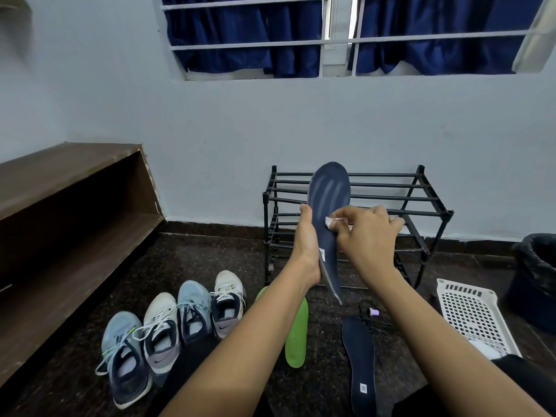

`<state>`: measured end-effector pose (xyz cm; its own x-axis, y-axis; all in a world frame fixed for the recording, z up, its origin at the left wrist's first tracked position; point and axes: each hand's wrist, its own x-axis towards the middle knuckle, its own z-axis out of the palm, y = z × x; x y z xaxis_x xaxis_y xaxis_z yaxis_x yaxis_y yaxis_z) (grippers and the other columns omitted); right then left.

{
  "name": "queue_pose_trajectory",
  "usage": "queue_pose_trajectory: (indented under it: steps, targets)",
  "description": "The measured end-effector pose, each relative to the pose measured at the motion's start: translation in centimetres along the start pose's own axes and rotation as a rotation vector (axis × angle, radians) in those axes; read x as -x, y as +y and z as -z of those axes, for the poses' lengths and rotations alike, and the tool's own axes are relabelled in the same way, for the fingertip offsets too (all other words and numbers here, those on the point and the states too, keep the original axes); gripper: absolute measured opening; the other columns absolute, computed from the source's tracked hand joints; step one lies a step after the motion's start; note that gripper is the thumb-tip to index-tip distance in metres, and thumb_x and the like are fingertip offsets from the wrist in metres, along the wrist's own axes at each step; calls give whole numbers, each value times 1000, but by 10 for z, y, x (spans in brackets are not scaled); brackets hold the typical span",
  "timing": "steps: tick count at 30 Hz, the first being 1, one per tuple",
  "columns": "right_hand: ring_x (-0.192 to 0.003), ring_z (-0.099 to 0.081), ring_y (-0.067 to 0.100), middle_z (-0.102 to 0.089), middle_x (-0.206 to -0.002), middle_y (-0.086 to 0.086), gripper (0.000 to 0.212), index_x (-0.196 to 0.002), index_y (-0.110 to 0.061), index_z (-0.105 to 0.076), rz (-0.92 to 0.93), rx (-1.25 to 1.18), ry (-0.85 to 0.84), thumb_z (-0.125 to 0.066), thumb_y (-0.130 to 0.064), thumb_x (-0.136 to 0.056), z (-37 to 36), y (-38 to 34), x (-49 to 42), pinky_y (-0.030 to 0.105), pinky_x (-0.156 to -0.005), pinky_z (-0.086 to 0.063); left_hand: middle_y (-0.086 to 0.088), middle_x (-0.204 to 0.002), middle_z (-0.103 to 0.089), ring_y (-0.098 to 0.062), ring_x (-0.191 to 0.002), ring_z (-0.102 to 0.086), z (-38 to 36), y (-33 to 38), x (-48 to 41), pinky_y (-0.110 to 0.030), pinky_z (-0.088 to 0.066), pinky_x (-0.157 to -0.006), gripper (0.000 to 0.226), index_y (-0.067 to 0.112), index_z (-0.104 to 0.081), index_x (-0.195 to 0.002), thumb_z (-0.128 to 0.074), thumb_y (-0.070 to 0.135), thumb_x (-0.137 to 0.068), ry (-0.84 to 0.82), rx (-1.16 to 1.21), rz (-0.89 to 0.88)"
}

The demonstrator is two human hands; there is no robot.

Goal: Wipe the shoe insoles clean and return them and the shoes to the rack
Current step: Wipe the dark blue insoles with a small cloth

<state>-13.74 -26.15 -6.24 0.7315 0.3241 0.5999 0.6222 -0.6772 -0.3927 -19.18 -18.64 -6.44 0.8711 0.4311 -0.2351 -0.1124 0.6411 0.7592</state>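
The left hand [307,245] grips a navy insole [329,188] upright by its lower half, in front of the black shoe rack [421,203]. The right hand [367,233] pinches a small white wipe [330,221] against the insole's middle, near the left thumb.

Shoes [126,356] [161,329] [192,311] [228,302]: four. Dark blue insoles [329,191] [359,356]: two. Green insoles [298,332]: one in plain view, plus a half-hidden green tip [262,293] that may be a second. Wipe [331,221]: one. Rack [266,224]: one. Basket [469,314]: one. Bin [535,275]: one.
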Motion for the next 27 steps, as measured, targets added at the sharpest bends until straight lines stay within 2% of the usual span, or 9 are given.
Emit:
queue_pose_trajectory:
  steps: [3,6,11,15,20,23,27]
  targets:
    - [-95,-46,22,-66,-80,-2,11,-94,-31,-72,-14,29,42,-64,-31,-85,0,5,-6,36,-76,-18,-7,-73,-72,-17,-61,-67,-3,-3,3,-24,-52,-56,60,10,-68,-99,-29,56,-101,-25,-33,12]
    - [-95,-44,23,-67,-81,0,10,-93,-30,-71,-16,-53,7,-65,-28,-85,2,3,-6,36,-75,-17,-7,-71,-72,-17,-59,-67,-2,-1,2,-23,-52,-53,59,10,-68,-98,-29,55,-102,-19,-27,-1]
    - [-96,-45,25,-67,-85,0,12,-93,-31,-72,89,-78,-93,-66,-26,-84,4,-12,15,37,-75,-19,-9,-85,-73,-23,-74,-68,7,10,-5,-33,-54,-68,64,8,-69,-102,-27,56,-101,36,-22,-37]
    - [-88,-50,27,-65,-78,2,16,-88,-29,-73,182,-76,-82,-66,-16,-82,0,-18,29,36,-70,-19,-16,-94,-71,-25,-80,-68,12,15,-9,-37,-55,-75,74,2,-65,-120,-26,61,-99,84,-2,-60]
    - [-87,-49,26,-65,-73,-2,10,-86,-33,-73,118,-5,-22,-69,-26,-80,3,-8,21,37,-72,-18,-10,-87,-71,-24,-75,-65,7,7,-7,-34,-52,-69,68,9,-70,-97,-27,62,-99,34,-1,-35]
    - [-92,-48,25,-65,-78,-1,11,-91,-32,-73,51,43,-14,-67,-30,-82,7,1,9,36,-73,-17,-9,-86,-73,-22,-74,-68,1,-1,-5,-31,-53,-68,62,9,-68,-104,-30,58,-100,-19,27,-12]
    - [-95,-45,23,-64,-80,1,12,-94,-31,-72,-22,23,-15,-64,-32,-85,9,10,-1,37,-76,-19,-7,-78,-72,-16,-63,-66,-3,-6,-7,-28,-53,-59,58,11,-67,-106,-31,55,-101,-34,26,-15]
